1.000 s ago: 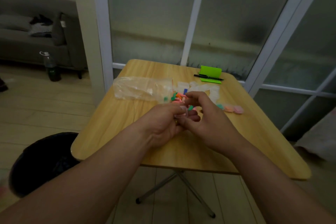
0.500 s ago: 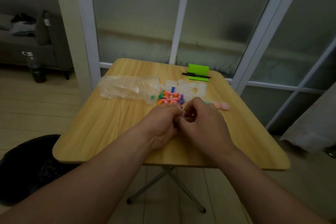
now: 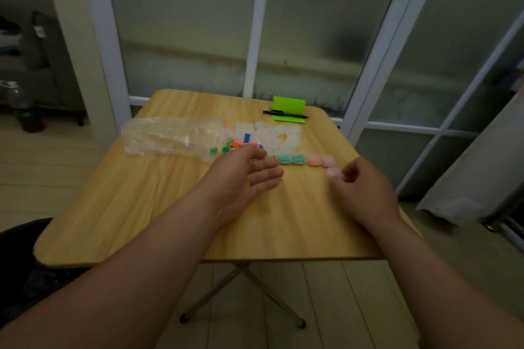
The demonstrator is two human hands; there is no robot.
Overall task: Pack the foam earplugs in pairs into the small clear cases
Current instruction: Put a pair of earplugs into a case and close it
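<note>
— Now, the hands?
— Over the table (image 3: 136, 207), the left hand (image 3: 246, 174) spreads straight, loose fingers, its tips hiding part of the loose earplugs (image 3: 237, 145). The right hand (image 3: 361, 188) pinches a pink-filled case (image 3: 334, 172), which is blurred.
— And beyond them?
— Four filled cases (image 3: 305, 159) in a row, then empty clear cases (image 3: 273, 135) beside a crumpled plastic bag (image 3: 167, 136). Farthest, a black pen (image 3: 285, 114) lies across a green pad (image 3: 288, 106).
</note>
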